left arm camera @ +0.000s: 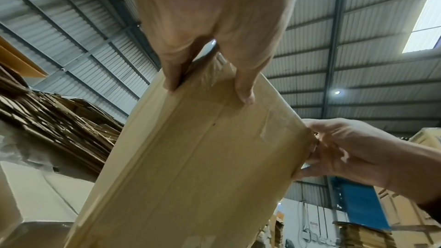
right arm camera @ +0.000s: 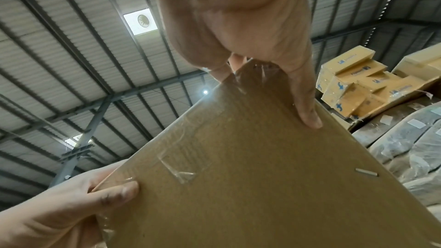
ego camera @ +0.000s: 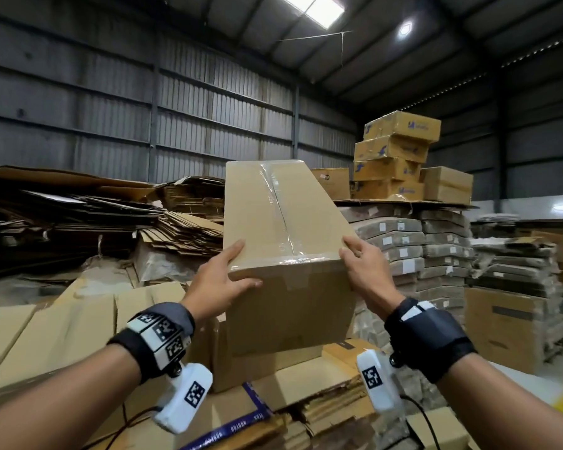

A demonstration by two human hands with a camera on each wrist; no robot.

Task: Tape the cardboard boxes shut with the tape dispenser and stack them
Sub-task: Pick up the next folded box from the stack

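Note:
A long brown cardboard box [ego camera: 283, 228] is held up at chest height, its top seam closed with clear tape. My left hand [ego camera: 223, 277] grips the box's near left corner, thumb on the end face and fingers on top. My right hand [ego camera: 359, 258] grips the near right corner the same way. In the left wrist view the left hand [left arm camera: 210, 74] pinches the box [left arm camera: 195, 167] at its corner. The right wrist view shows the right hand [right arm camera: 269, 82] pinching the box [right arm camera: 262, 176] at its taped corner. No tape dispenser is in view.
Another closed box [ego camera: 260, 365] sits below the held one on flattened cardboard [ego camera: 309, 401]. Piles of flat cartons [ego camera: 78, 209] fill the left. Wrapped bundles [ego camera: 413, 241] stand at the right with printed boxes [ego camera: 394, 154] stacked on top.

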